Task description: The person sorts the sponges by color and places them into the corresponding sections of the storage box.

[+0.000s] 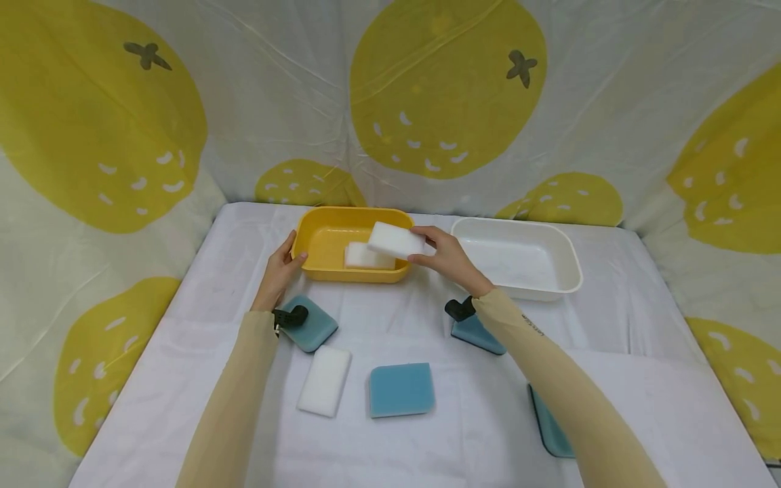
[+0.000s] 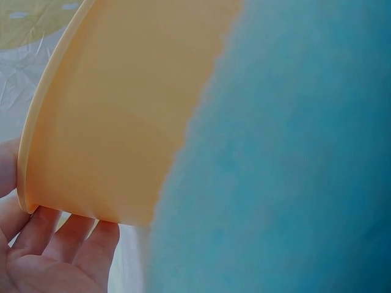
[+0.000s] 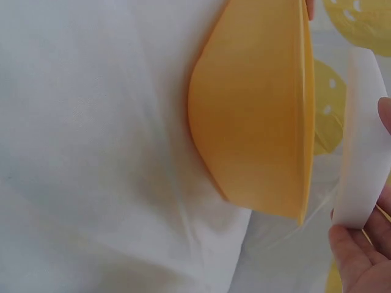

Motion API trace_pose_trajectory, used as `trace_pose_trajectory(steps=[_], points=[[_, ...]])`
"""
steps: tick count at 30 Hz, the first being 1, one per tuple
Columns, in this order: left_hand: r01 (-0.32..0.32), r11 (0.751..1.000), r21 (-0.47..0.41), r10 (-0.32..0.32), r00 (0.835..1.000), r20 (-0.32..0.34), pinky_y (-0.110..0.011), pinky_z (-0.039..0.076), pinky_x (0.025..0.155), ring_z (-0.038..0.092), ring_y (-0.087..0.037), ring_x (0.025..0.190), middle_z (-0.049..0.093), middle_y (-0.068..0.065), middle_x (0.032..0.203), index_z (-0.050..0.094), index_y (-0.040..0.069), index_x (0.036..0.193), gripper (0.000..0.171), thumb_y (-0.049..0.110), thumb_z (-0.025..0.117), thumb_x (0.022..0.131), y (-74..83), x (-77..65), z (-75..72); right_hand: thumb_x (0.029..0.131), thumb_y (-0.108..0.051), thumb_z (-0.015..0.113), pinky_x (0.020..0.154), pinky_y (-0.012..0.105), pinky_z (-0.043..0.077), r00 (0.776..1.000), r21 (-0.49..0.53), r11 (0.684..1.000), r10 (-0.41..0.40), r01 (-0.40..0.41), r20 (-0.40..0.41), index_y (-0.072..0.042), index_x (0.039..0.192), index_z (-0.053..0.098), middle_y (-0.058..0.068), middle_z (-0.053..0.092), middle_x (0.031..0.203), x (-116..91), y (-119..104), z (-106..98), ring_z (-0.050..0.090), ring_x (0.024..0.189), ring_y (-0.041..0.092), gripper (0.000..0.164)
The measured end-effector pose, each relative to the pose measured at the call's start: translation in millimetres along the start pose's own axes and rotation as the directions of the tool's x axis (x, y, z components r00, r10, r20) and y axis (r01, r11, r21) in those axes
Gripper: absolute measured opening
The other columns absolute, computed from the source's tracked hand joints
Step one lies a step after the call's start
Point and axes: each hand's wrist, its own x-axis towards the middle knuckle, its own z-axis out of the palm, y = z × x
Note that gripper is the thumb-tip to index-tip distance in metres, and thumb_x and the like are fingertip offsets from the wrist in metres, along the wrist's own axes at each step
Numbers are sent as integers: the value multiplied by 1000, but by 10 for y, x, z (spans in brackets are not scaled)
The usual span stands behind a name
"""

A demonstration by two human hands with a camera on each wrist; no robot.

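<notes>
A yellow plastic basin (image 1: 323, 276) stands at the back of the table. My left hand (image 1: 283, 270) grips its left end, thumb at the rim and fingers along the outer wall, as the left wrist view shows. Between thumb and fingers, my right hand (image 1: 448, 256) pinches a white sponge (image 1: 393, 240) above the basin's right side. Below it, another white sponge (image 1: 366, 257) lies inside the basin. In the right wrist view the held sponge (image 3: 360, 146) appears apart from the basin's rim (image 3: 307, 122).
A white basin (image 1: 549, 293) stands right of the yellow one. Nearer lie a white sponge (image 1: 325, 381) and several blue-green sponges, one (image 1: 314, 325) by my left wrist, one (image 1: 401, 390) in the middle, one (image 1: 478, 334) under my right wrist, another (image 1: 552, 430) partly behind my right sleeve.
</notes>
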Motion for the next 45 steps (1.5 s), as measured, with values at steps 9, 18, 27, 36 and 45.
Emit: trace_pose_trajectory(steps=[9,18,27,36,45], points=[[4,1000,4,-4,1000,3,-34,21,112,11,-22,144,6,-9,159,9,1,151,64,1,47,99,-11,1,-6,86,-15,74,106,36,37,999,-53,998,44,-43,16,5,136,47,19,45,139,205,5,125,44,128,31,61],[-12,1000,-9,12,1000,17,-34,21,112,12,-23,143,6,-9,159,9,1,151,65,1,48,99,-50,0,-29,87,-20,72,101,37,41,997,-151,986,77,-73,23,3,138,47,20,49,135,358,23,214,48,115,33,61],[-26,1000,-18,26,999,21,-34,22,112,13,-23,143,6,-9,159,10,1,151,64,1,47,99,-59,-7,-41,89,-21,70,103,39,38,997,-169,984,61,-52,47,3,138,47,20,49,134,442,25,266,48,117,32,60],[-7,1000,-13,7,1000,9,-34,21,112,12,-22,143,6,-9,159,10,1,151,64,1,47,99,-35,3,-20,92,-22,66,109,39,31,995,-199,979,62,-46,73,3,139,45,18,46,140,497,-11,312,41,127,30,57],[-2,1000,3,2,1000,4,-34,20,113,11,-21,144,7,-9,159,10,1,151,64,2,47,99,-26,14,-13,95,-19,62,110,38,30,997,-206,977,61,-50,47,-1,140,45,15,45,141,519,32,354,41,128,29,51]])
